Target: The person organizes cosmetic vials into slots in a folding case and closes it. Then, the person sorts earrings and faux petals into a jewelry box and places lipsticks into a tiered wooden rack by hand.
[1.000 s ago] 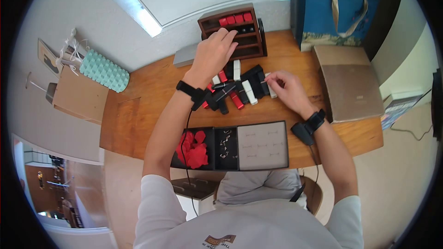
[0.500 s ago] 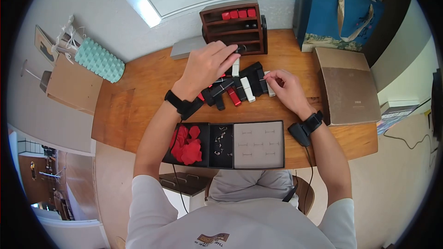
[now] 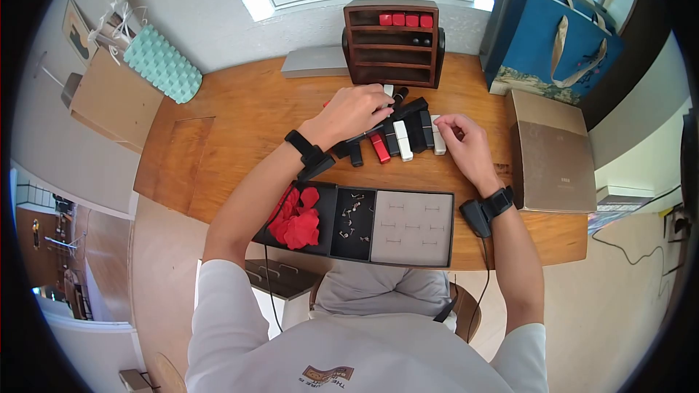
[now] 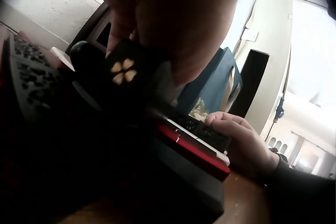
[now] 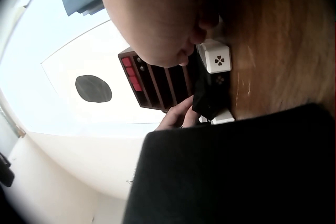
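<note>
In the head view, my left hand [image 3: 353,113] is low over a pile of square-sided tubes that look like lipsticks. Its fingertips pinch a round-ended black lipstick tube [image 3: 400,95] with a pale band. A black square tube end [image 4: 124,71] with a gold clover fills the left wrist view below the fingers. My right hand [image 3: 466,147] rests at the pile's right side, loosely curled, with nothing visible in it. Its fingertips are right at a white tube [image 3: 438,138]. Red [image 3: 379,148], white [image 3: 403,141] and black [image 3: 391,138] tubes lie side by side between the hands.
Behind the pile stands a brown rack [image 3: 393,69] with red and black tube ends on its upper shelves. In front lies a black box [image 3: 370,260] holding red petals, small metal pieces and slotted grey foam. A brown carton [image 3: 553,160] and blue bag [image 3: 542,36] stand right.
My left hand has come down from the rack to the pile, bringing the black lipstick tube away from the shelves. The right hand stays beside the white tube. The head view has shifted slightly.
</note>
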A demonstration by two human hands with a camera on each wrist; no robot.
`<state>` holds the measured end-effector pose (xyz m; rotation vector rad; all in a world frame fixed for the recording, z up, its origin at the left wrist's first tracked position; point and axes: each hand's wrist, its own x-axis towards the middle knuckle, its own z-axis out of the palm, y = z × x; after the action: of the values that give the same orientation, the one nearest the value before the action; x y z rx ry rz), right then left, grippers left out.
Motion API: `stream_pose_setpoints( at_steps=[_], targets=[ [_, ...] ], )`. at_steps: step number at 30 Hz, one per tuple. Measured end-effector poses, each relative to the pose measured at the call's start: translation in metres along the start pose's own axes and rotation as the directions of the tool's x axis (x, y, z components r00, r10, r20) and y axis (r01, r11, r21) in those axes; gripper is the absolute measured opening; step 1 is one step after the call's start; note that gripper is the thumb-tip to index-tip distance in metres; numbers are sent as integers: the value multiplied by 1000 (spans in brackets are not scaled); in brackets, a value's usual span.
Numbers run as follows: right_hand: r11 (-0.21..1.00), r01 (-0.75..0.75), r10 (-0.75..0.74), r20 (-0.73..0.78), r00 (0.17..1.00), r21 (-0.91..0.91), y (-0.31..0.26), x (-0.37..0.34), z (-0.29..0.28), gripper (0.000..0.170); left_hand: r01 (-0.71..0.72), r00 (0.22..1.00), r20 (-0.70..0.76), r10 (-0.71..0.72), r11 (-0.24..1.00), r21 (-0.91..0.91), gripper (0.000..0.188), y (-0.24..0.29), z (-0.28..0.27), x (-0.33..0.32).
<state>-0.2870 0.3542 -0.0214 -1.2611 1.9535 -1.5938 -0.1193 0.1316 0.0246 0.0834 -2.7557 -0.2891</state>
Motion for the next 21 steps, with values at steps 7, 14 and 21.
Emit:
stream_pose_setpoints(
  at_steps=[7,14,21],
  targets=[
    [999,14,-15,-13,1000,-29,-4,0,-1,16,17,984,176,-29,997,74,17,0,-10,16],
    [999,9,-8,24,1000,-44,1,0,-1,16,-157,894,-351,278,929,335,29,12,-25,74],
    [998,59,-59,-11,998,-27,5,0,0,15,-65,937,-299,178,934,352,21,2,-10,95]
  ],
)
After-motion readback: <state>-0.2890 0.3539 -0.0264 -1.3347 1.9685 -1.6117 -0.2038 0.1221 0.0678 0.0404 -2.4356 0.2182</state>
